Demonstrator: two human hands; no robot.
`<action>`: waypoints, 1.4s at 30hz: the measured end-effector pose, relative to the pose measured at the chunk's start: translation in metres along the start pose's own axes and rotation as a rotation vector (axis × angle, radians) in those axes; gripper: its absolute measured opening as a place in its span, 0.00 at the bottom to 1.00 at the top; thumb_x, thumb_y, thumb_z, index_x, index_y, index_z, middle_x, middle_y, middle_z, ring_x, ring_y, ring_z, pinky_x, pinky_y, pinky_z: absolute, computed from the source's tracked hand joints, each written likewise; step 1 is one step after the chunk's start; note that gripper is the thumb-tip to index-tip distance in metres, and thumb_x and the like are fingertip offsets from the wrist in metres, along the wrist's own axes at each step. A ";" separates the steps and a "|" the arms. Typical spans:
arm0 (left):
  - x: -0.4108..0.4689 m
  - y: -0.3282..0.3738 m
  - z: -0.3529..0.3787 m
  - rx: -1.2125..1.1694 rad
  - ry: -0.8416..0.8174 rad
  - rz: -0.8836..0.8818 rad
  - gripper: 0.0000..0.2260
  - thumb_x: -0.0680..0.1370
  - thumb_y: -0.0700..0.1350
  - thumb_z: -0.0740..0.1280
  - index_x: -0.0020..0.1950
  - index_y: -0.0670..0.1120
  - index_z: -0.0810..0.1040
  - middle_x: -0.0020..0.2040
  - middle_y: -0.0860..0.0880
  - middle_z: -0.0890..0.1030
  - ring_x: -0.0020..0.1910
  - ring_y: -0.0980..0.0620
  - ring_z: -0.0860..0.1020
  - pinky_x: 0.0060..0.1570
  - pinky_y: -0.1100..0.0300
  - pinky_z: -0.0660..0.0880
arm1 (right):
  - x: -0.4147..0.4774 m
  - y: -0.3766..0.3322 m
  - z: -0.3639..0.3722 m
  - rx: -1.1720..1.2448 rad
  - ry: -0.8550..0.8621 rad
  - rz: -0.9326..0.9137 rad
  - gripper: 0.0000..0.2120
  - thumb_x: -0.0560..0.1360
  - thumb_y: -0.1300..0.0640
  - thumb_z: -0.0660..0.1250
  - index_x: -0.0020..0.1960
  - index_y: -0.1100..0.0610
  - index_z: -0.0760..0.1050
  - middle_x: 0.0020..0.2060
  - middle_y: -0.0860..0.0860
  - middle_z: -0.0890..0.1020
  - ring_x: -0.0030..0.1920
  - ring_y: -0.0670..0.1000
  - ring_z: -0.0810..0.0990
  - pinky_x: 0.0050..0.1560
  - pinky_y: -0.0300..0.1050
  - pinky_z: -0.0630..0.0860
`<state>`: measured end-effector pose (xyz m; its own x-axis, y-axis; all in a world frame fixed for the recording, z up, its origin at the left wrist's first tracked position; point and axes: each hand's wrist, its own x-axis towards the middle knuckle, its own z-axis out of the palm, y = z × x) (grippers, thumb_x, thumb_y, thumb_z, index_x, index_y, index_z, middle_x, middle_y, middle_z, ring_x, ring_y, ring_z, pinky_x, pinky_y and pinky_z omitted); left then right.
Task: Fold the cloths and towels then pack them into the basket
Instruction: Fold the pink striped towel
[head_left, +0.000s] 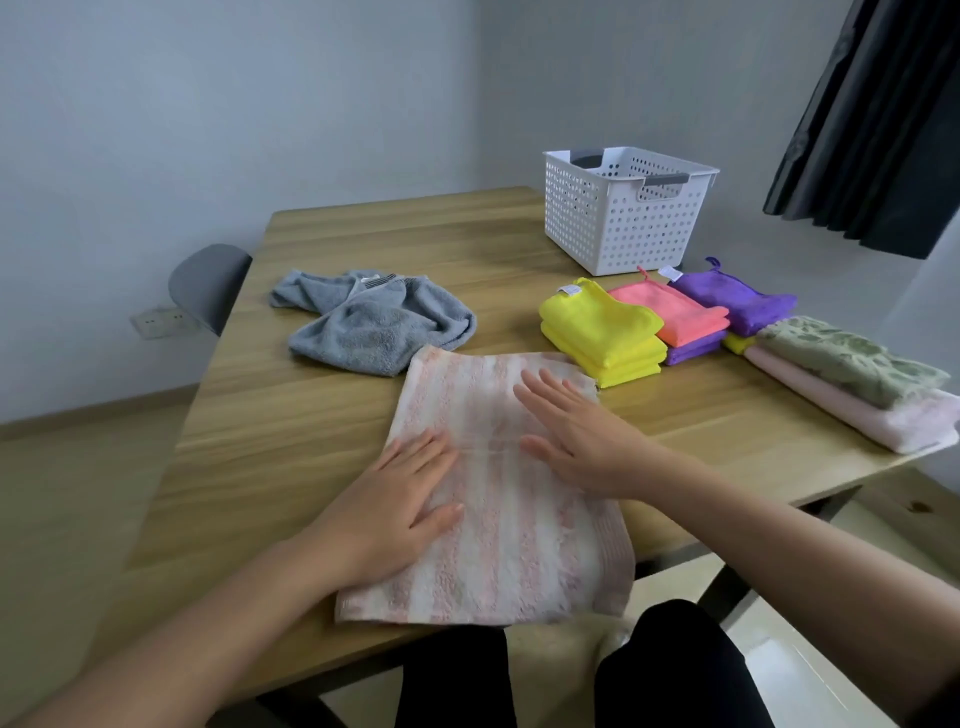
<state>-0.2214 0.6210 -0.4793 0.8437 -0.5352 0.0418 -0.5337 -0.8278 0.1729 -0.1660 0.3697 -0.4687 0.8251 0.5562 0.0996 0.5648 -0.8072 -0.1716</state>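
Pale grey-blue walls (234, 104) meet in a corner at 12 o'clock, behind the light wooden tabletop (415, 234). A dark curtain (878, 119) hangs at 2 o'clock. At 9 o'clock a grey chair (208, 283) and a wall socket (156, 322) sit above the beige floor (62, 493).

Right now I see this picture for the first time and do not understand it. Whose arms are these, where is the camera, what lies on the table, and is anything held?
There is no machine. A person wears one camera on the head; it looks forward and down, so both arms are that person's own. The left hand and the right hand lie flat on a pink striped towel on the table. They press it; nothing is gripped. Behind it lies a crumpled grey towel. On the right are folded yellow cloths, a coral cloth, a purple cloth, and a green towel on a pale pink towel. A white basket stands at the far side.
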 end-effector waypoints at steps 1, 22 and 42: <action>-0.005 0.002 0.001 -0.012 0.015 0.009 0.35 0.74 0.67 0.41 0.77 0.52 0.48 0.74 0.59 0.42 0.71 0.68 0.36 0.68 0.70 0.32 | -0.013 -0.004 0.000 0.017 -0.004 -0.033 0.46 0.69 0.28 0.32 0.77 0.57 0.48 0.77 0.52 0.48 0.77 0.51 0.42 0.75 0.44 0.40; -0.056 0.030 0.014 0.204 0.074 0.255 0.39 0.66 0.67 0.62 0.73 0.50 0.63 0.72 0.48 0.66 0.71 0.51 0.64 0.68 0.54 0.57 | -0.119 -0.022 0.020 0.113 0.296 -0.309 0.14 0.77 0.60 0.61 0.60 0.57 0.78 0.61 0.48 0.79 0.65 0.46 0.74 0.67 0.47 0.69; 0.048 0.000 -0.036 -0.648 0.327 -0.649 0.15 0.80 0.50 0.57 0.46 0.41 0.77 0.43 0.41 0.80 0.42 0.44 0.78 0.42 0.52 0.72 | -0.005 0.010 -0.030 0.880 0.271 0.729 0.10 0.75 0.57 0.63 0.43 0.63 0.78 0.37 0.54 0.79 0.39 0.52 0.76 0.39 0.42 0.71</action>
<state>-0.1784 0.6013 -0.4420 0.9892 0.1468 0.0015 0.0939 -0.6399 0.7627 -0.1641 0.3530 -0.4414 0.9853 -0.1268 -0.1147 -0.1597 -0.4433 -0.8820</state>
